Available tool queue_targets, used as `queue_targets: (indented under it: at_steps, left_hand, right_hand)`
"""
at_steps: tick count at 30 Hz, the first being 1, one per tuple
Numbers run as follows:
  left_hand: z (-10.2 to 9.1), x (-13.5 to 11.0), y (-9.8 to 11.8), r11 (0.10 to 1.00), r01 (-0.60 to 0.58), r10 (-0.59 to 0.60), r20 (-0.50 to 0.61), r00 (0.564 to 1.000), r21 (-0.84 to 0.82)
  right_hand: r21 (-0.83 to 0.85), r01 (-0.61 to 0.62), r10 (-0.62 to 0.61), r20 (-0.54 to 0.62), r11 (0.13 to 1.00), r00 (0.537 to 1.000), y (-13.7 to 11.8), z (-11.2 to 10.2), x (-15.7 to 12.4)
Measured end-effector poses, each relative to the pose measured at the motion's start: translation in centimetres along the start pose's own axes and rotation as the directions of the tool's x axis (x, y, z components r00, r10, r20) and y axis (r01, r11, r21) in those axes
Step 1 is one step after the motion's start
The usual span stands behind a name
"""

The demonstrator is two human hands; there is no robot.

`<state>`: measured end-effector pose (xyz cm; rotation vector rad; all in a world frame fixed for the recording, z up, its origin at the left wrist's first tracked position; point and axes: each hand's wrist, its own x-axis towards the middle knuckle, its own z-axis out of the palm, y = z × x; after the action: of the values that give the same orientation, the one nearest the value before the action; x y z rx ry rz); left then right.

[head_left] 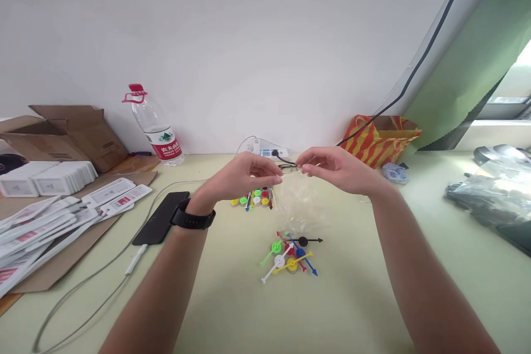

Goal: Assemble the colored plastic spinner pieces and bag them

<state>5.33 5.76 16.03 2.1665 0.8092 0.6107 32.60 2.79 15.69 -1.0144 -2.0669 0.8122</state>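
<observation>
My left hand [244, 176] and my right hand [334, 168] are raised over the pale green table [357, 298], fingertips pinched close together. Between them they hold the top edge of a small clear plastic bag [296, 199], which hangs down beneath them. Under the bag lies a heap of coloured plastic pointers with round hubs [290, 254], in green, white, yellow, blue, red and black. A second cluster of coloured pieces [255, 199] lies just behind my left hand. A black watch sits on my left wrist.
A black phone [161, 224] with a white cable lies to the left, beside stacked white cards [62, 215] and a cardboard box [70, 133]. A water bottle [155, 127] stands by the wall. A power strip [269, 150], a striped bag [379, 138] and dark plastic-wrapped items [493, 193] lie further right.
</observation>
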Motion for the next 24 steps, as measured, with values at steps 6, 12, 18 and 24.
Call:
queue_targets:
  at_steps: [6,12,18,24]
  left_hand:
    - [0.1,0.2,-0.3,1.000,-0.006,0.006,-0.051,0.999,-0.013]
    - [-0.2,0.2,-0.6,0.998,0.031,-0.037,-0.103,0.994,-0.055]
    - [-0.8,-0.1,-0.8,0.998,0.051,-0.056,-0.092,0.994,-0.046]
    - [-0.7,-0.2,-0.8,0.999,0.029,-0.031,-0.121,0.992,-0.019]
  right_hand:
    - [-0.040,-0.048,0.048,0.010,0.998,0.999,-0.2,-0.2,-0.1]
    - [-0.095,-0.044,0.033,-0.119,0.994,0.992,0.0,-0.5,-0.3]
    - [-0.246,0.041,-0.100,-0.234,0.969,0.967,-3.0,-0.5,-1.2]
    - [-0.184,0.401,-0.394,0.072,0.898,0.916,-12.3,4.1,-6.9]
